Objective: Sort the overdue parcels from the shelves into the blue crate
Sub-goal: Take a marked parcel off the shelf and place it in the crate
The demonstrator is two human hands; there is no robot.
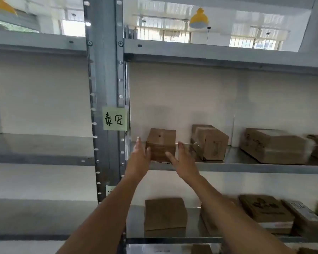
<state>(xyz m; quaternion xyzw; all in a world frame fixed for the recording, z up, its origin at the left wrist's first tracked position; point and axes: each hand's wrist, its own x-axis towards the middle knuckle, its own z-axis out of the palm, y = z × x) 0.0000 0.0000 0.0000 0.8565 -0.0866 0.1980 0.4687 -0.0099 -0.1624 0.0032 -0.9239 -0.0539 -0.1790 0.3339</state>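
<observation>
Both hands reach up to a small brown box [161,144] standing at the left end of the middle shelf [246,166], close to its front edge and just right of the grey upright [105,88]. The left hand [139,158] lies flat against the box's left side, fingers straight and pointing up, thumb touching the front corner. The right hand [184,162] is spread at the box's right side, thumb across the lower front face, fingers straight; neither hand curls round it. The frame is blurred, so how firmly they press cannot be told.

On the same shelf, to the right, stand 2 more boxes: a taped one [209,142] near the middle and a wider one [273,145] towards the right end. A green note [114,118] with handwritten characters sticks to the upright. On the lower shelf [191,239] a box [164,216] sits at the left end, with flatter parcels [264,210] stacked further right. No crate is in view.
</observation>
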